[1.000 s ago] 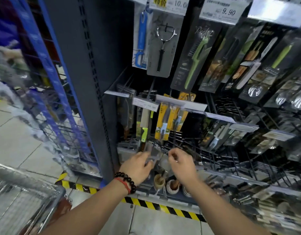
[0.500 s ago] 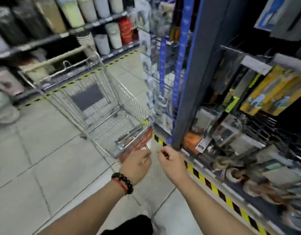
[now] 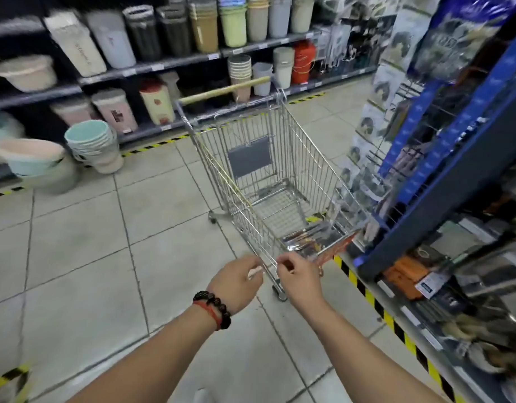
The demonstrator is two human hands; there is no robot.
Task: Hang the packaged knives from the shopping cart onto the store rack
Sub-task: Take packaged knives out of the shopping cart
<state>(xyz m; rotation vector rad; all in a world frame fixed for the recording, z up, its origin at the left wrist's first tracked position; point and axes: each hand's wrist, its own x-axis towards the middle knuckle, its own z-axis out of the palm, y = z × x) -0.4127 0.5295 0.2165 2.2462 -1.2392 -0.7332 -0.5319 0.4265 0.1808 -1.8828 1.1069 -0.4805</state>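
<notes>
Nearest the camera, two bare forearms reach forward over the tiled floor (image 3: pixel 76 234); the left wrist wears a dark bead bracelet (image 3: pixel 214 308) with a red cord beside it. The left hand (image 3: pixel 236 283) is loosely curled, thumb and forefinger pinched together, and a small pale sliver shows at its fingertips, though what it is cannot be told; the right hand (image 3: pixel 301 282) is likewise half closed with its fingertips drawn together, and whether it grips anything cannot be told. Both hands sit close together, just short of the near end of the shopping cart (image 3: pixel 280 158). The packaged knives (image 3: pixel 304 238) lie flat on the cart's wire floor at its near end, blurred, with brownish handles and shiny wrapping; an orange-red panel hangs on the cart's near right side. To the right stands the store rack (image 3: pixel 454 181), its dark upright edged in blue, with hanging packets and goods on its lower shelf; a yellow and black hazard stripe (image 3: pixel 381 312) runs along its base. Beyond the cart, far shelves (image 3: pixel 152 66) carry plastic bins and buckets; stacked basins (image 3: pixel 91 144) sit on the floor at the left.
</notes>
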